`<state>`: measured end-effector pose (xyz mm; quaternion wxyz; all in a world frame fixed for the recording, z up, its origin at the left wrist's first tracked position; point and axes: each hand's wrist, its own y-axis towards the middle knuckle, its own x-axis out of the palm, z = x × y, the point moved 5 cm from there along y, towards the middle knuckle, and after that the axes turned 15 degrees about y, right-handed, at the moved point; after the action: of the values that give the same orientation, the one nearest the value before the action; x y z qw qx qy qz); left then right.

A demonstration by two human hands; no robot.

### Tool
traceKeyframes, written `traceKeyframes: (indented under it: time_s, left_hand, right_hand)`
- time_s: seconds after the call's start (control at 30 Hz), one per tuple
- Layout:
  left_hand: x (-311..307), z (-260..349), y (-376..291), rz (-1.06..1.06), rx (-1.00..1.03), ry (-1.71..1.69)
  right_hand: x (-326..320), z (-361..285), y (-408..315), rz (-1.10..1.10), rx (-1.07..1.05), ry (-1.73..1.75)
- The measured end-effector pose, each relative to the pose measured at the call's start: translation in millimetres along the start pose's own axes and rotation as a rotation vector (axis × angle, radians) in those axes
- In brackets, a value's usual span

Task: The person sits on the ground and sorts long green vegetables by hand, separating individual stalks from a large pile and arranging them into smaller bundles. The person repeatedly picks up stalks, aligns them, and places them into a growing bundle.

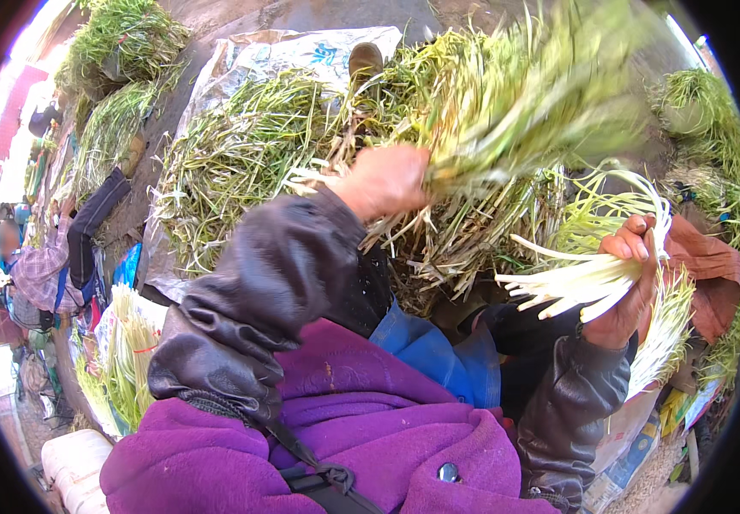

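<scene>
My left hand (386, 183), blurred, is closed around a bunch of long green-leaved stalks (524, 128). The leafy ends sweep to the upper right, strongly blurred, and pale stem ends (302, 180) stick out on the hand's other side. At the right, my right hand (627, 283) grips a smaller bunch of cleaned white stems (575, 283). Their cut-looking ends point left, while their pale green tops curl above the fingers. Between and below my hands lies a heap of loose stalks with dry, brownish leaves (466, 238).
A wide pile of green leaves (241, 160) covers a white plastic sheet (267, 54). Pale bundles stand left (129, 340), one with a red tie, and right (662, 327). Another person (49, 263) sits at far left near leafy heaps (119, 45). A white container (74, 466) stands lower left.
</scene>
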<state>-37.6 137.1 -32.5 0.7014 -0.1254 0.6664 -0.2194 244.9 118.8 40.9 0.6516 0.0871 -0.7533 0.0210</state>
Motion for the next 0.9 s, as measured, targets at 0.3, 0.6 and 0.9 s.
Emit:
traceKeyframes:
  time_s: [0.3, 0.6, 0.9]
  left_hand:
    - [80.2, -3.1, -28.3, 0.380, 0.137, 0.341]
    - [20.4, -14.0, -60.8, 0.756, -0.010, 0.504]
    - [80.3, 15.3, -117.1, 0.282, 0.243, 0.370]
  right_hand:
    - [8.3, -32.0, -4.1, -0.069, -0.077, -0.003]
    - [34.5, -46.3, -12.4, -0.150, -0.107, -0.084]
    - [23.1, -35.9, -7.9, -0.125, -0.106, -0.137]
